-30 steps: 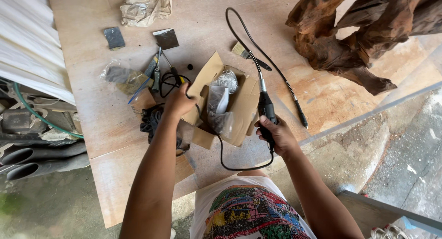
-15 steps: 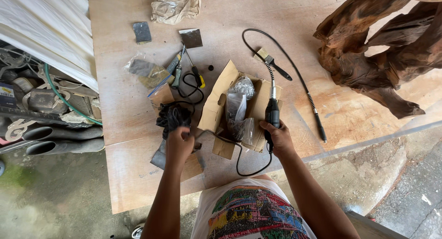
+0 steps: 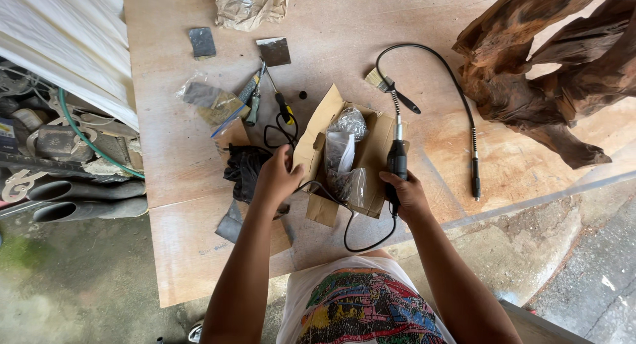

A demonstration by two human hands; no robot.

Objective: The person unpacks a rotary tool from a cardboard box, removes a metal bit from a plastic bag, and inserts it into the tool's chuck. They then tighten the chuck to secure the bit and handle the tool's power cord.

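my right hand (image 3: 405, 193) clenches the black rotary tool handpiece (image 3: 396, 164) beside the open brown cardboard box (image 3: 374, 145); left hand (image 3: 277, 178), fingers loose, touches its flap. the trailing black cord (image 3: 361, 234) could snag the box.

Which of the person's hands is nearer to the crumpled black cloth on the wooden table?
Left. The left hand sits right beside the crumpled black cloth, at its right edge. The right hand is across the open cardboard box, gripping a black rotary tool handpiece.

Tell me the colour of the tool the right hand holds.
Black, with a silver tip: the rotary tool in the right hand, head view.
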